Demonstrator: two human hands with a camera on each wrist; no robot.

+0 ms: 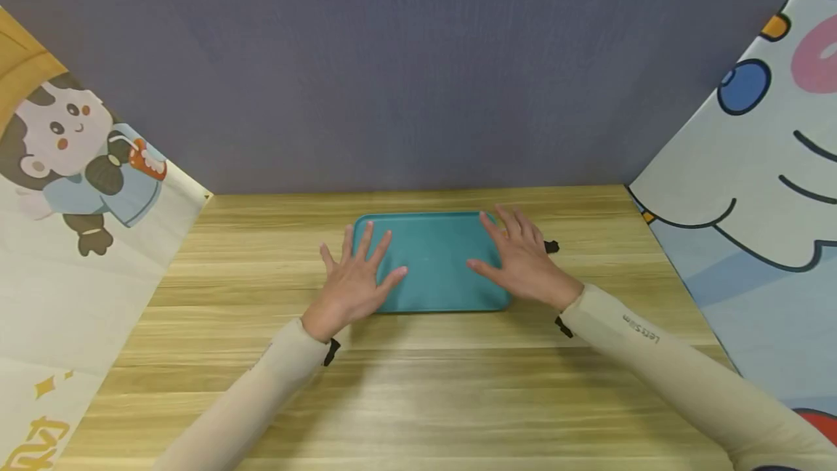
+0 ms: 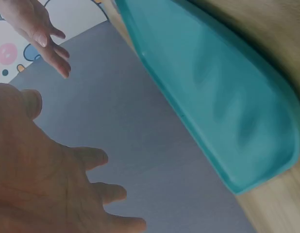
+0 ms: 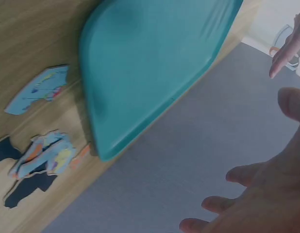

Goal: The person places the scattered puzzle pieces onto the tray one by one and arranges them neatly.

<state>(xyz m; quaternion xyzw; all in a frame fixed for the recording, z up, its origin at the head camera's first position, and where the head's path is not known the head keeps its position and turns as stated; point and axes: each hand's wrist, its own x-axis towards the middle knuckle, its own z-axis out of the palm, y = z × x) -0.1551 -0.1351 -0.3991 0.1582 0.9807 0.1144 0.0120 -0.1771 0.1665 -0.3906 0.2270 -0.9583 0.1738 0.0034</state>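
A shallow teal tray (image 1: 431, 260) with rounded corners lies flat on the wooden table. Above its left end is my left hand (image 1: 356, 286), fingers spread and palm down, holding nothing. Over the right end hovers my right hand (image 1: 526, 260), its fingers also spread and its grip bare. Both wrist views show a gap between the palms and the tray. Beside the tray's right end, the right wrist view shows a light blue printed flat piece (image 3: 41, 90), a small pile of printed pieces (image 3: 60, 158) and a dark piece (image 3: 28, 189). My right hand mostly hides these in the head view.
The table (image 1: 458, 398) has a light wood grain. A grey upright panel (image 1: 418, 78) stands along its back edge. Cartoon-printed sheets flank it, one on the left (image 1: 78, 296) and one on the right (image 1: 719, 166).
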